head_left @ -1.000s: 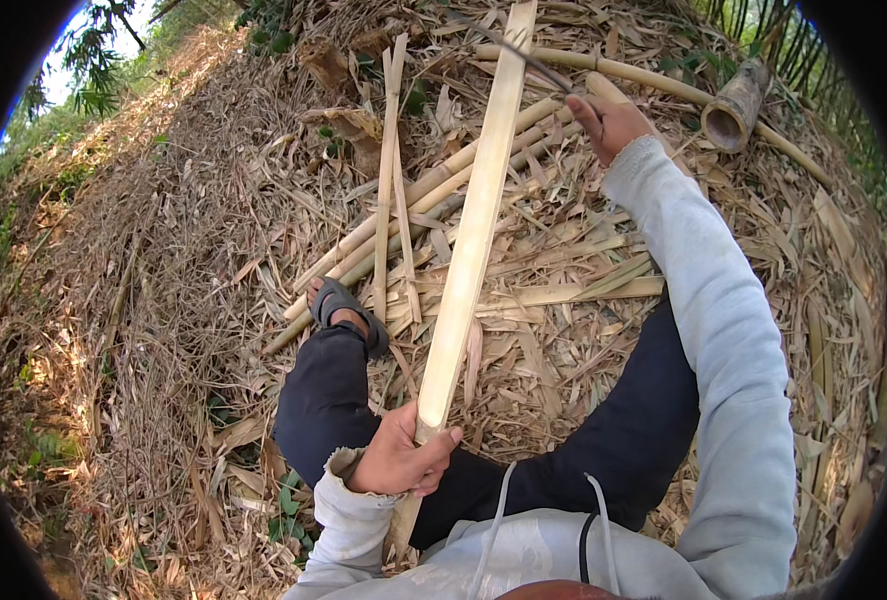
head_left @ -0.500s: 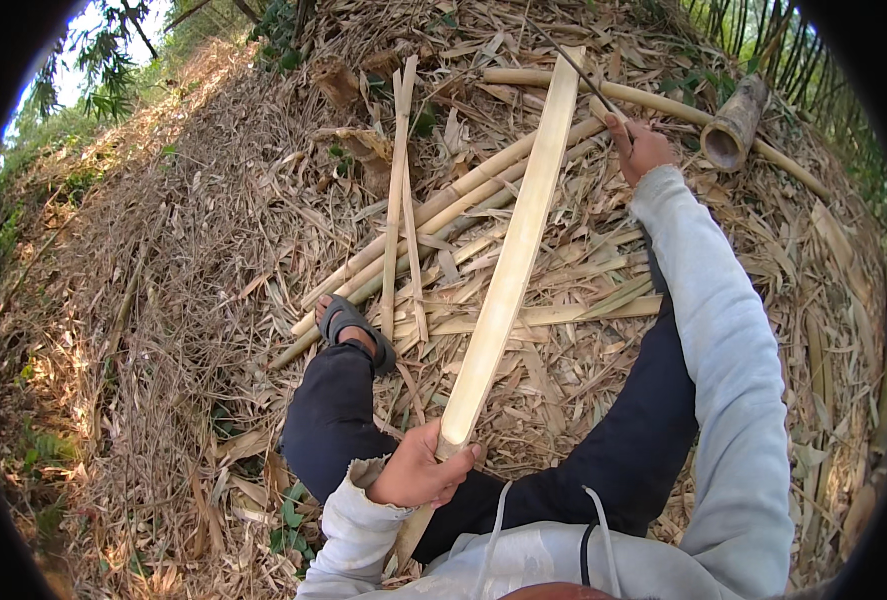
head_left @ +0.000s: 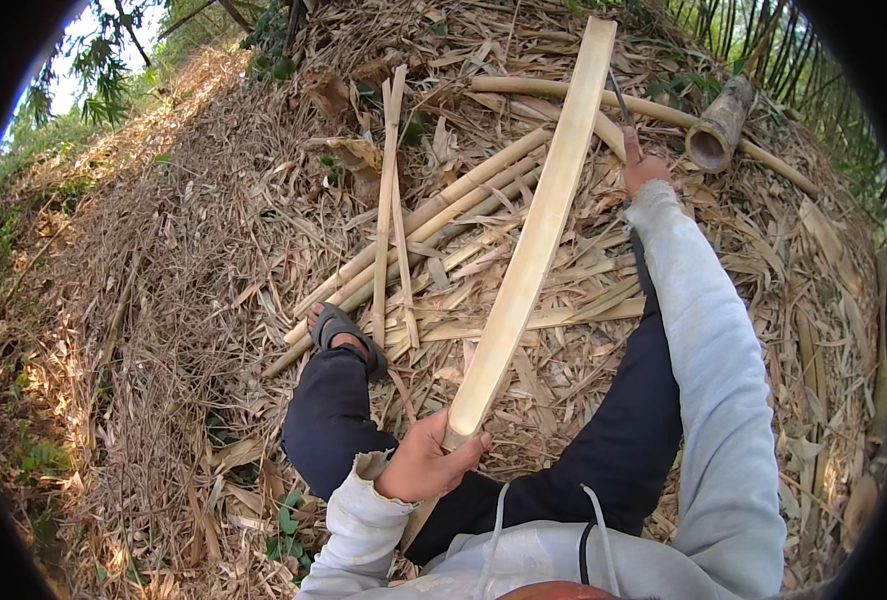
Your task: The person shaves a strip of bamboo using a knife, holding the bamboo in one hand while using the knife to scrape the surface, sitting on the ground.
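A long split bamboo strip [head_left: 530, 250], pale inner face up, slants from my lap toward the far ground. My left hand [head_left: 429, 462] is closed round its near end, thumb along the edge. My right hand [head_left: 645, 172], arm stretched forward, grips a long knife [head_left: 618, 95] with a thin dark blade. The blade lies close to the right edge of the strip's far end; whether they touch I cannot tell. The knife's handle is mostly hidden in my fist.
Several bamboo poles [head_left: 443, 205] lie slanted beyond my sandalled foot [head_left: 348, 335], with two narrow strips [head_left: 387, 200] across them. A hollow bamboo section [head_left: 720, 125] rests at far right by a long pole [head_left: 673, 113]. Dry leaves cover the sloping ground; a stump [head_left: 348, 155] stands far off.
The bamboo strip's far end has swung right and farther out. The knife blade, which crossed over that end, now sits at its right side. My right hand has dropped slightly nearer me.
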A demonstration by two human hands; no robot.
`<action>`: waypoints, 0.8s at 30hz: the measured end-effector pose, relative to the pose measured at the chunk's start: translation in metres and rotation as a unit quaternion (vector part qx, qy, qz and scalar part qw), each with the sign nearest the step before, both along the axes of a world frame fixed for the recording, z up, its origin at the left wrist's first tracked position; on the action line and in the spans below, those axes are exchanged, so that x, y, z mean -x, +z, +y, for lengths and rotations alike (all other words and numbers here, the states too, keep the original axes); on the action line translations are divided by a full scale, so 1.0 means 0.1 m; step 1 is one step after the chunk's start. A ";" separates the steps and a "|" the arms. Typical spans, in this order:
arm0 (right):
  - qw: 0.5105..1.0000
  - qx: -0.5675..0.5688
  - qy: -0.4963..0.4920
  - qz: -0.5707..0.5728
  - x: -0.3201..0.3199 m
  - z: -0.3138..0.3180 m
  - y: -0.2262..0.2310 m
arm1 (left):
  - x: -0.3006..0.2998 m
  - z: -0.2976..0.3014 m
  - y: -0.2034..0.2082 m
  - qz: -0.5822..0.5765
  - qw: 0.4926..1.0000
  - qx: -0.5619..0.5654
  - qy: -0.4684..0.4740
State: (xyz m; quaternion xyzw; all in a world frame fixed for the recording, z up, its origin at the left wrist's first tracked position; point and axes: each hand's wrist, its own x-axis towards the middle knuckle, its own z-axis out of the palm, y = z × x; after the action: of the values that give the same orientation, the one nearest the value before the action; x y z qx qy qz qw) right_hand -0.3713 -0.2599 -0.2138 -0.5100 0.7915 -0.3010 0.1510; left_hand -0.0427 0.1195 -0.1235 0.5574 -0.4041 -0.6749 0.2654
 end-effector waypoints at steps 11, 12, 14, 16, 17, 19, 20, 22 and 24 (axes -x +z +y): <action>0.962 -0.009 0.060 -0.266 -0.51 0.35 0.33 | 0.06 -0.08 0.00 -0.004 0.999 0.026 0.041; 0.938 -0.029 0.085 -0.334 -0.57 0.47 0.47 | 0.04 -0.08 -0.02 0.000 0.998 0.030 0.046; 0.874 -0.070 0.137 -0.462 -0.70 0.66 0.70 | 0.04 -0.08 -0.03 0.000 0.998 0.025 0.054; 0.833 -0.077 0.186 -0.515 -0.74 0.76 0.82 | 0.07 -0.11 -0.01 -0.005 0.999 0.009 0.051; 0.810 -0.081 0.211 -0.541 -0.77 0.80 0.85 | 0.08 -0.11 0.00 0.001 0.999 0.007 0.046; 0.804 -0.086 0.231 -0.542 -0.79 0.86 0.89 | 0.10 -0.11 0.03 0.012 0.999 0.003 0.035; 0.800 -0.089 0.242 -0.542 -0.81 0.88 0.90 | 0.10 -0.11 0.04 0.021 0.999 -0.008 0.035; 0.763 -0.092 0.249 -0.589 -0.84 0.92 0.88 | 0.09 -0.11 0.06 0.037 0.998 -0.030 0.030; 0.722 -0.091 0.234 -0.645 -0.96 0.97 0.88 | 0.08 -0.09 0.06 0.068 0.997 -0.040 0.010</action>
State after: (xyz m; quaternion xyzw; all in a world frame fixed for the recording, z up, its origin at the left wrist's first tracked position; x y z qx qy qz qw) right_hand -0.2755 -0.1628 -0.1260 -0.3460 0.3820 -0.4385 0.7363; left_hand -0.0509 0.1106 -0.1176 0.5240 -0.3523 -0.7243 0.2769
